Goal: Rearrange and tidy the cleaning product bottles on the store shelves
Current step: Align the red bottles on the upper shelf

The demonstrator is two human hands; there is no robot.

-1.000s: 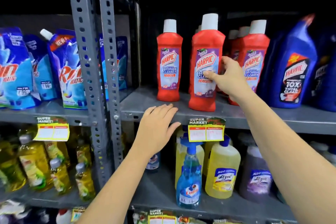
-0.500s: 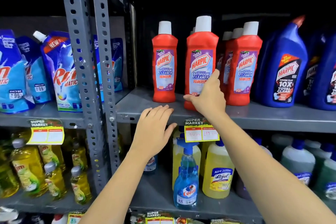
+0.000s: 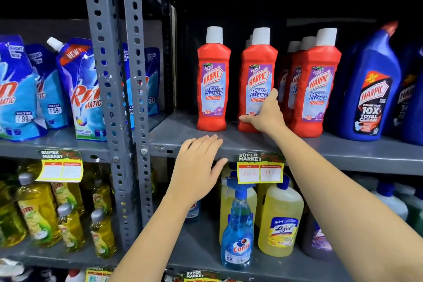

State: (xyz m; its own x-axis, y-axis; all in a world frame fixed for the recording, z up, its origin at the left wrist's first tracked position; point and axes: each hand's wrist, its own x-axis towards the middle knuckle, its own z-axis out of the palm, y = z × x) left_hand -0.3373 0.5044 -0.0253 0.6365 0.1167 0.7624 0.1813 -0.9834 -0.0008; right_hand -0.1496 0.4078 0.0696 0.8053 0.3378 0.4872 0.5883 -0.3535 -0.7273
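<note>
Red Harpic bathroom cleaner bottles with white caps stand on the grey upper shelf [image 3: 357, 151]. My right hand [image 3: 266, 115] grips the lower front of the middle red bottle [image 3: 257, 68], thumb at its base. Another red bottle [image 3: 214, 80] stands apart to its left. A third red bottle [image 3: 317, 84] stands to the right, with more red bottles behind it. My left hand [image 3: 198, 165] rests flat, fingers together, on the shelf's front edge, holding nothing.
Blue Harpic bottles [image 3: 370, 89] fill the shelf's right end. A perforated grey upright [image 3: 137, 80] separates blue detergent pouches [image 3: 87, 94] at left. Below stand a blue spray bottle [image 3: 238, 233], a yellow Lizol bottle [image 3: 280, 220] and yellow dish-liquid bottles [image 3: 37, 210]. A price tag [image 3: 259, 168] hangs on the shelf edge.
My right hand has pushed the middle red bottle back from the shelf's front edge, in line with its neighbours, and slid lower on it. The left hand has stayed on the edge.
</note>
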